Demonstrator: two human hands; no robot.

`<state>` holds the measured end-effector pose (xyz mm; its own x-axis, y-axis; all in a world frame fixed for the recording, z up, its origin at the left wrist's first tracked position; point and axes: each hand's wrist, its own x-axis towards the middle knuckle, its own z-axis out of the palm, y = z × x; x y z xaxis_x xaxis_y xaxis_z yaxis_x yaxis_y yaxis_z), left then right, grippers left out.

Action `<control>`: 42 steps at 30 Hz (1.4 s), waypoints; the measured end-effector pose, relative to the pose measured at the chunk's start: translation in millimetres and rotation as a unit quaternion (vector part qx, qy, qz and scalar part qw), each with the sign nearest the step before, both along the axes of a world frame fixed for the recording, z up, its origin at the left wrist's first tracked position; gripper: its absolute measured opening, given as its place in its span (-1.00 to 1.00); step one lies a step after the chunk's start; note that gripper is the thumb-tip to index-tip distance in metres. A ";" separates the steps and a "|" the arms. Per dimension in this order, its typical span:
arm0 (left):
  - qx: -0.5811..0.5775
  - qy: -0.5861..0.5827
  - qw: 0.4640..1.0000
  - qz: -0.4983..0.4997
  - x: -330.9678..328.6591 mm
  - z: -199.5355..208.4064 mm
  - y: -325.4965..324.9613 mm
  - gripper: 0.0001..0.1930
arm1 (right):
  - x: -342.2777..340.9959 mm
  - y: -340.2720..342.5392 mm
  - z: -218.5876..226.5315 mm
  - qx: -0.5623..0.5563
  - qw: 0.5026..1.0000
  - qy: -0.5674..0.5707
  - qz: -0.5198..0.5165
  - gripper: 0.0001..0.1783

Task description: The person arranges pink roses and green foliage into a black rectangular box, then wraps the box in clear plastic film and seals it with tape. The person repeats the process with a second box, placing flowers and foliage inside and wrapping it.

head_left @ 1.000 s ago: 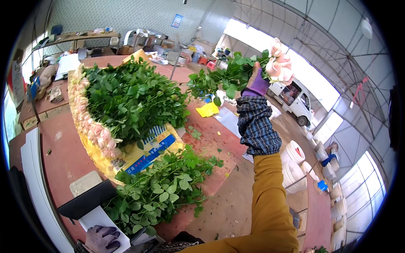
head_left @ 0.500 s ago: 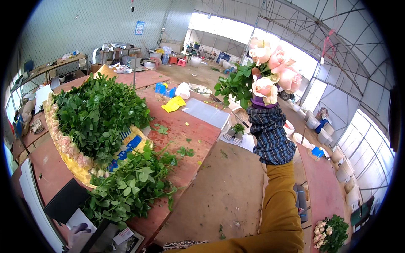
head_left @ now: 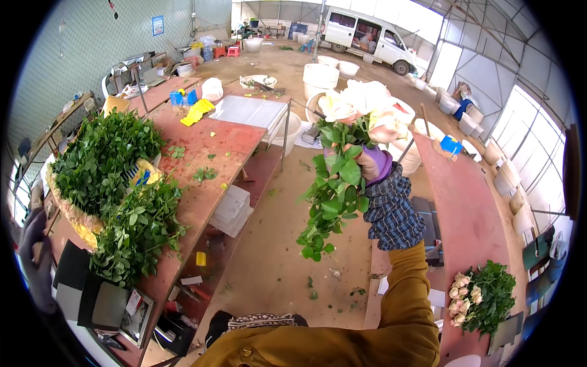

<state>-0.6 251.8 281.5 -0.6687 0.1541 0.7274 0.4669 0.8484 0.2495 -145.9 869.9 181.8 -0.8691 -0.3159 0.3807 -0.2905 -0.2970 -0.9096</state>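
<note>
My right hand [head_left: 377, 164], in a purple glove below a blue checked sleeve cover, grips a bunch of pale pink roses [head_left: 361, 110]. The blooms point away at the top, while the green leaves hang down on the left over the floor. At the far left edge my left hand [head_left: 38, 257], in a greyish glove, is raised with its fingers apart and nothing in it. Close by it, a large pile of leafy roses [head_left: 107, 150] lies on the red table [head_left: 202, 153], pale blooms along its left side on yellow wrapping.
Another red table [head_left: 468, 211] at right bears a smaller rose bunch [head_left: 463, 296]. A yellow cloth-like item [head_left: 197, 112] and blue object [head_left: 183, 98] lie on the left table. White tubs [head_left: 321, 79] stand ahead; a white van [head_left: 367, 37] is parked behind.
The view has swung, bringing the van in. My right hand has lowered and tilted the roses, so their leaves hang down. My left hand has risen from the lower left to the left edge.
</note>
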 end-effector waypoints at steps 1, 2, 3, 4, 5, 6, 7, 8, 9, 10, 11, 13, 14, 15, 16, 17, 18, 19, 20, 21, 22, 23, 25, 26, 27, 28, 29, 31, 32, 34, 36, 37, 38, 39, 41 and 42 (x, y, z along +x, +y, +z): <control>-0.049 -0.053 0.991 -0.114 -35.5 -19.4 53.7 -0.54 | 6.6 7.6 -12.3 -0.002 1.000 -0.022 0.005 -0.52; -0.010 -0.153 0.971 -0.185 -72.3 -43.8 124.9 -0.56 | 17.1 20.3 -29.9 -0.003 0.999 -0.053 -0.007 -0.53; 0.020 -0.252 0.937 -0.242 -95.1 -55.2 195.5 -0.59 | 33.7 37.4 -43.6 -0.019 0.997 -0.072 -0.018 -0.53; -0.020 -0.222 0.924 -0.312 -99.1 -61.8 233.2 -0.58 | 38.4 32.0 -55.5 -0.034 0.998 -0.050 -0.016 -0.51; -0.046 -0.225 0.904 -0.361 -108.8 -75.0 259.5 -0.57 | 42.4 19.7 -60.6 -0.037 0.999 -0.029 -0.015 -0.50; -0.013 -0.253 0.884 -0.393 -116.9 -89.3 301.2 -0.57 | 49.2 18.1 -69.9 -0.046 0.998 -0.014 -0.028 -0.48; 0.032 -0.315 0.855 -0.412 -118.7 -94.8 336.9 -0.54 | 59.6 14.6 -67.7 -0.055 0.998 0.001 -0.013 -0.45; 0.017 -0.282 0.844 -0.455 -128.8 -111.5 361.2 -0.51 | 63.6 5.4 -70.6 -0.068 0.998 0.013 0.012 -0.40; 0.064 -0.362 0.787 -0.496 -138.4 -126.4 380.8 -0.47 | 70.0 -2.9 -68.4 -0.093 0.995 0.035 0.021 -0.31; 0.126 -0.416 0.708 -0.557 -139.6 -135.6 403.6 -0.48 | 77.7 -5.1 -71.4 -0.115 0.992 0.048 0.018 -0.20; 0.084 -0.437 0.677 -0.586 -141.2 -136.5 421.8 -0.48 | 75.0 4.4 -87.2 -0.125 0.990 0.052 0.049 -0.17; 0.069 -0.521 0.568 -0.634 -138.7 -138.5 449.8 -0.47 | 74.7 25.3 -118.8 -0.179 0.977 0.024 0.112 -0.15; 0.093 -0.583 0.489 -0.642 -135.0 -138.8 459.6 -0.46 | 82.8 36.1 -130.5 -0.152 0.985 0.039 0.068 -0.20; 0.073 -0.541 0.500 -0.673 -136.1 -151.6 464.3 -0.45 | 92.5 37.9 -130.5 -0.084 0.995 0.056 -0.014 -0.26; 0.055 -0.494 0.514 -0.699 -136.7 -162.1 466.6 -0.44 | 100.0 36.1 -131.0 -0.014 0.993 0.070 -0.089 -0.31; 0.041 -0.446 0.527 -0.722 -137.2 -171.9 468.9 -0.44 | 105.2 31.5 -133.9 0.030 0.986 0.077 -0.145 -0.36; -0.023 -0.315 0.575 -0.755 -136.7 -183.5 478.9 -0.48 | 105.1 41.3 -150.3 0.163 0.956 0.114 -0.217 -0.47; -0.066 -0.173 0.615 -0.766 -136.1 -195.8 489.9 -0.52 | 107.7 48.5 -170.3 0.170 0.952 0.117 -0.225 -0.41; -0.048 -0.073 0.656 -0.750 -127.7 -193.1 493.5 -0.58 | 112.2 56.8 -188.3 0.179 0.948 0.121 -0.235 -0.36; 0.002 -0.137 0.679 -0.721 -114.9 -194.4 495.3 -0.59 | 118.8 67.8 -209.7 0.190 0.942 0.121 -0.249 -0.31; 0.048 -0.200 0.704 -0.679 -106.7 -194.8 492.1 -0.59 | 123.4 61.1 -205.5 0.212 0.923 0.141 -0.288 -0.45; 0.056 -0.152 0.709 -0.686 -106.2 -197.7 490.9 -0.57 | 126.8 52.0 -200.9 0.220 0.907 0.155 -0.323 -0.59; 0.140 -0.328 0.642 -0.679 -108.8 -204.1 481.5 -0.55 | 133.0 30.6 -174.5 0.300 0.823 0.194 -0.442 -0.86; 0.181 -0.411 0.600 -0.662 -111.2 -208.6 474.9 -0.54 | 139.7 24.0 -157.1 0.461 0.719 0.204 -0.478 -0.81; 0.226 -0.454 0.544 -0.668 -117.1 -226.3 471.6 -0.54 | 147.7 18.3 -139.7 0.601 0.584 0.219 -0.500 -0.73; 0.165 -0.419 0.592 -0.668 -125.5 -252.0 477.9 -0.56 | 158.5 41.4 -206.8 0.406 0.749 0.006 -0.523 -0.58; 0.102 -0.384 0.654 -0.644 -141.0 -286.5 474.7 -0.57 | 156.7 45.0 -217.5 0.436 0.741 -0.031 -0.509 -0.55; 0.030 -0.409 0.618 -0.671 -140.7 -258.5 466.3 -0.60 | 164.8 51.3 -223.9 0.465 0.720 -0.138 -0.496 -0.52; 0.150 -0.519 0.511 -0.669 -140.5 -273.9 465.8 -0.61 | 167.9 53.0 -226.1 0.458 0.715 -0.200 -0.489 -0.52; 0.386 -0.668 0.228 -0.594 -139.1 -286.3 458.0 -0.62 | 170.7 57.1 -241.6 0.344 0.730 -0.308 -0.504 -0.49; 0.430 -0.653 0.150 -0.605 -149.0 -296.5 454.5 -0.63 | 173.2 54.4 -270.8 0.192 0.733 -0.299 -0.580 -0.49; 0.375 -0.606 0.275 -0.645 -149.8 -292.5 455.7 -0.65 | 178.7 62.5 -300.4 -0.131 0.746 -0.274 -0.592 -0.51; 0.304 -0.543 0.426 -0.656 -153.2 -288.1 451.4 -0.68 | 180.3 64.4 -307.4 -0.197 0.752 -0.284 -0.561 -0.55; 0.237 -0.476 0.548 -0.645 -154.9 -283.7 450.9 -0.70 | 189.7 69.5 -309.4 -0.260 0.749 -0.291 -0.535 -0.59; 0.172 -0.442 0.609 -0.636 -160.6 -260.4 443.7 -0.77 | 220.8 103.0 -335.5 -0.440 0.658 -0.350 -0.501 -0.65; 0.173 -0.418 0.656 -0.604 -167.0 -257.1 427.6 -0.81 | 216.6 100.8 -336.5 -0.442 0.628 -0.340 -0.543 -0.66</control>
<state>-167.7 679.5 24.4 -0.3988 0.8612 0.3150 0.3231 -0.1895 0.9272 70.7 970.8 -154.7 -0.4456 0.6773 -0.5855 -0.3925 -0.7356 -0.5522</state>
